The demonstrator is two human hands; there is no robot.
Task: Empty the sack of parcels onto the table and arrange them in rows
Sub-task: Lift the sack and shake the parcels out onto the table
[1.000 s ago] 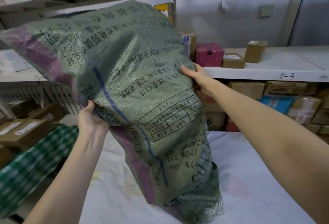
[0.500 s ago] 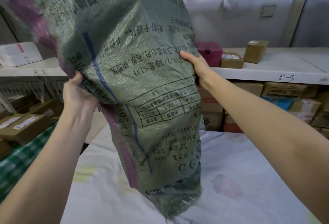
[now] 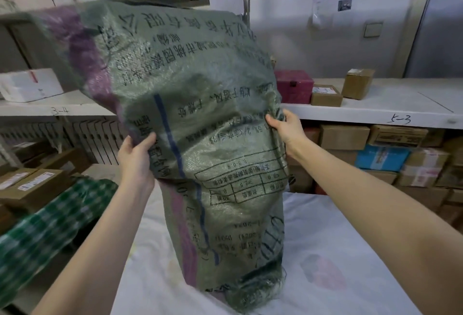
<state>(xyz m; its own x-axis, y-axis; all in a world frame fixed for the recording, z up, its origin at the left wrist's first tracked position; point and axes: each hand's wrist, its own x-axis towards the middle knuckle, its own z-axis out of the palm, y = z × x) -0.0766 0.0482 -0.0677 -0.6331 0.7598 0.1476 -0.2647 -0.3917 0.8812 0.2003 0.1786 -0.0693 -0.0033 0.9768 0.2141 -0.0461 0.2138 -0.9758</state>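
Sack (image 3: 200,119) hangs upended over the table (image 3: 350,239), its frayed mouth touching the white cloth. I've got my left hand (image 3: 136,157) gripping its left edge and my right hand (image 3: 285,128) pinching a fold on the right edge. Tabletop shows on both sides, wider on the right. A shelf (image 3: 375,106) runs behind the far edge.

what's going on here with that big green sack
A person is holding the sack upside down over the table. The left hand and right hand each grip a side of it about halfway up. Its frayed mouth is down on the table's white cloth, and no parcels show on the table yet. Boxes fill the shelves behind.
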